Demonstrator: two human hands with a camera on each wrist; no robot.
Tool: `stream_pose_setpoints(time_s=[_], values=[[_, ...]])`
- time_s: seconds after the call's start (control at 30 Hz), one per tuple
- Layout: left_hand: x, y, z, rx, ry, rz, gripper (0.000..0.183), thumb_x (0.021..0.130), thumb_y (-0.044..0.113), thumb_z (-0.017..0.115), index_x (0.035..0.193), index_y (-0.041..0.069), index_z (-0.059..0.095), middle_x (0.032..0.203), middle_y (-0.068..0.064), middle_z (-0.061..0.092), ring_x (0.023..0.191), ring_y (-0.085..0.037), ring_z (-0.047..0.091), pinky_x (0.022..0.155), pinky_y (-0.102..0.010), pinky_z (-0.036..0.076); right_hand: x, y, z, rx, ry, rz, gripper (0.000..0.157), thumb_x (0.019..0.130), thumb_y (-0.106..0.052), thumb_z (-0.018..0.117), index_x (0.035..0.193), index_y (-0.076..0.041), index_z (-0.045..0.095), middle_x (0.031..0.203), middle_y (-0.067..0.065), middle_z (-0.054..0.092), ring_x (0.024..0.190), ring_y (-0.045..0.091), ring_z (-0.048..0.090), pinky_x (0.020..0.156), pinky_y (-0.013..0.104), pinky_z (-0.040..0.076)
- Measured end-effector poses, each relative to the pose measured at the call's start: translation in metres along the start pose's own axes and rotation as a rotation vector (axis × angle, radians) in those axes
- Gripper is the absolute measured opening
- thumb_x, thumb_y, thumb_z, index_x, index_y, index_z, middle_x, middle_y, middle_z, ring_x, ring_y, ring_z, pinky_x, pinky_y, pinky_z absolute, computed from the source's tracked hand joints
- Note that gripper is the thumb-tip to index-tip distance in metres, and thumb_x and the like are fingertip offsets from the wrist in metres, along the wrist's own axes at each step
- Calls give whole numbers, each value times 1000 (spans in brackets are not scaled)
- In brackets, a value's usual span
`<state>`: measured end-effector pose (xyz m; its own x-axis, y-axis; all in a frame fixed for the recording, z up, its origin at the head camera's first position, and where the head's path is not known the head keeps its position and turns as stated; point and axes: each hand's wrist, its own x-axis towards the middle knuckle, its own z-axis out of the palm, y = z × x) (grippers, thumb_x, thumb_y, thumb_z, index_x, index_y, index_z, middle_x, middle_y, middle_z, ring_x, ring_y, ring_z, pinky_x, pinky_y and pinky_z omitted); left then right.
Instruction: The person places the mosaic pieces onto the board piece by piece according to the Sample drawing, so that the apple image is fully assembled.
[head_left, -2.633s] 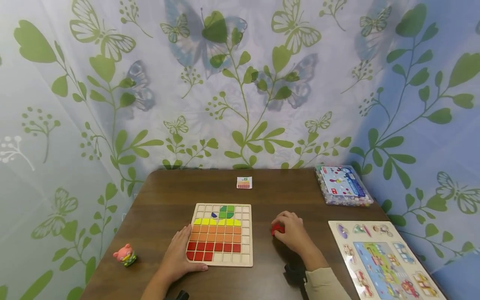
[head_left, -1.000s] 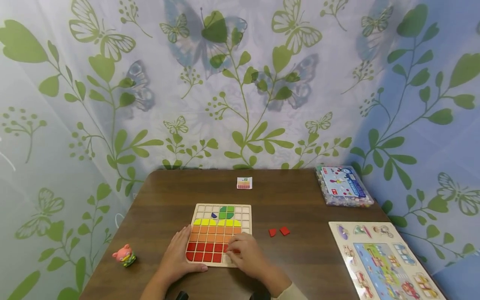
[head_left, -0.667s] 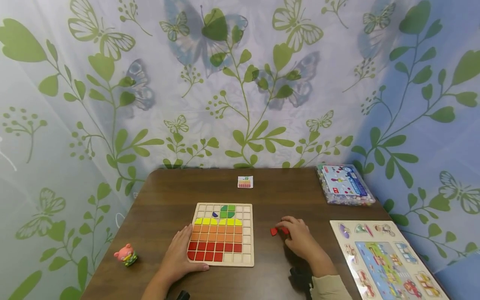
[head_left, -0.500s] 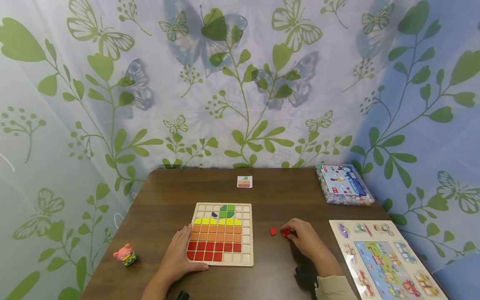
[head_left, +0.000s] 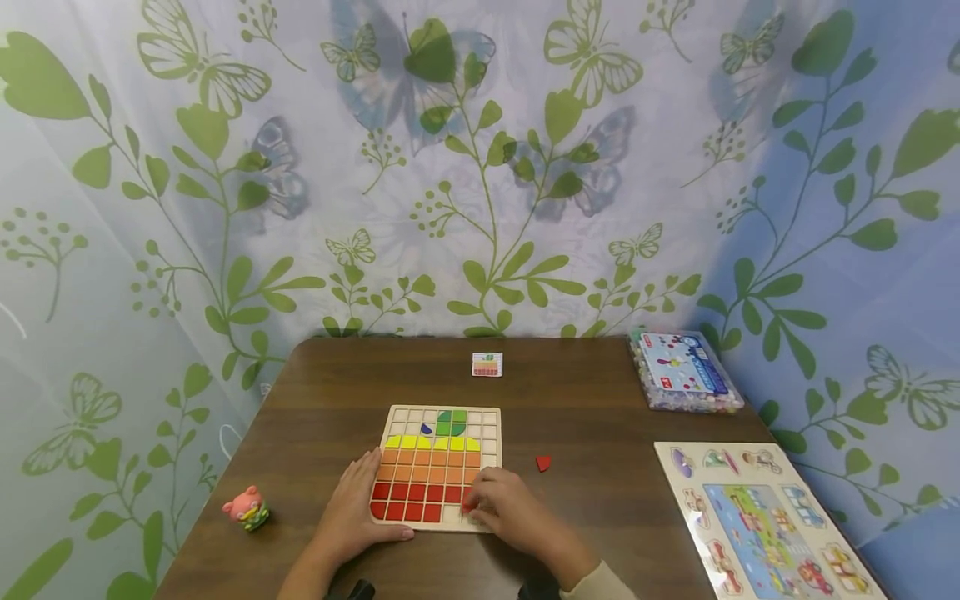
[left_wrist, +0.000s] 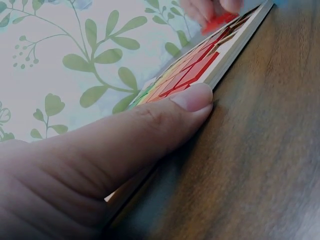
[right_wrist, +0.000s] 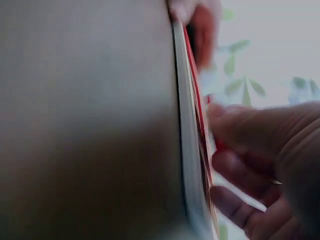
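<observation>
A square wooden grid board (head_left: 490,433) lies on the brown table, its cells partly filled with green, yellow, orange and red tiles and one dark blue piece. My left hand (head_left: 348,512) rests at its lower left corner, fingers straight along the left side. The left thumb (left_wrist: 150,120) lies against the front edge in the left wrist view. Over the board's lower right, my right hand (head_left: 513,512) pinches a small red tile (head_left: 468,505) between thumb and fingers, just above the bottom row. Another red piece (head_left: 543,462), with one rounded side, lies on the table right of the board.
A small picture card (head_left: 487,365) lies behind the board. At the back right sits a clear box of beads (head_left: 686,371); a wooden picture puzzle (head_left: 750,500) lies at the right edge. A pink toy figure (head_left: 247,507) stands on the left. A leaf-patterned curtain (head_left: 480,167) hangs behind.
A red tile went into the bottom row earlier. Then my right hand took one of two loose red pieces from the table and carried it left over the board. My left hand stayed put.
</observation>
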<state>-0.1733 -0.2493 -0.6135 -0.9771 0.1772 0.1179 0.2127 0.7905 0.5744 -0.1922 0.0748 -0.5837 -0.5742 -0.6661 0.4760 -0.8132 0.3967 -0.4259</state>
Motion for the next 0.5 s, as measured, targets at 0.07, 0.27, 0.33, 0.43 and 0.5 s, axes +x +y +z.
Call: stream_pose_setpoints(time_s=[0.07, 0.27, 0.33, 0.43, 0.5], values=[[0, -1, 0, 2, 1, 6, 150, 58, 85, 84, 165, -2, 26, 168, -22, 30, 154, -41, 24, 124, -57, 18, 7, -9, 11, -17, -33, -34, 12, 88, -7, 87, 92, -14, 78, 98, -5, 65, 94, 8, 60, 85, 17, 50], [-2, -3, 1, 6, 32, 45, 148, 58, 83, 86, 164, -4, 28, 167, -22, 32, 153, -41, 26, 124, -57, 18, 15, -18, 22, -64, -50, -61, 9, 85, -9, 89, 85, -15, 82, 100, -4, 66, 96, 11, 59, 88, 19, 49], [-3, -3, 1, 9, 40, 42, 149, 57, 83, 86, 163, -4, 29, 166, -23, 32, 153, -41, 27, 124, -56, 18, 15, -19, 22, -84, -47, -66, 6, 85, -13, 90, 86, -15, 84, 99, -3, 63, 94, 11, 55, 85, 20, 47], [-3, -1, 1, 16, 31, 28, 149, 57, 84, 85, 164, -3, 28, 166, -23, 32, 153, -41, 26, 124, -58, 18, 12, -17, 20, -101, -22, -50, 5, 85, -18, 90, 88, -17, 86, 96, -5, 55, 89, 8, 49, 78, 20, 44], [-1, 1, 1, 16, 14, 22, 149, 58, 85, 84, 164, -3, 27, 167, -22, 30, 154, -41, 25, 125, -57, 17, 7, -12, 17, -87, 28, -18, 6, 86, -19, 90, 91, -17, 86, 95, -6, 53, 87, 7, 47, 76, 21, 43]])
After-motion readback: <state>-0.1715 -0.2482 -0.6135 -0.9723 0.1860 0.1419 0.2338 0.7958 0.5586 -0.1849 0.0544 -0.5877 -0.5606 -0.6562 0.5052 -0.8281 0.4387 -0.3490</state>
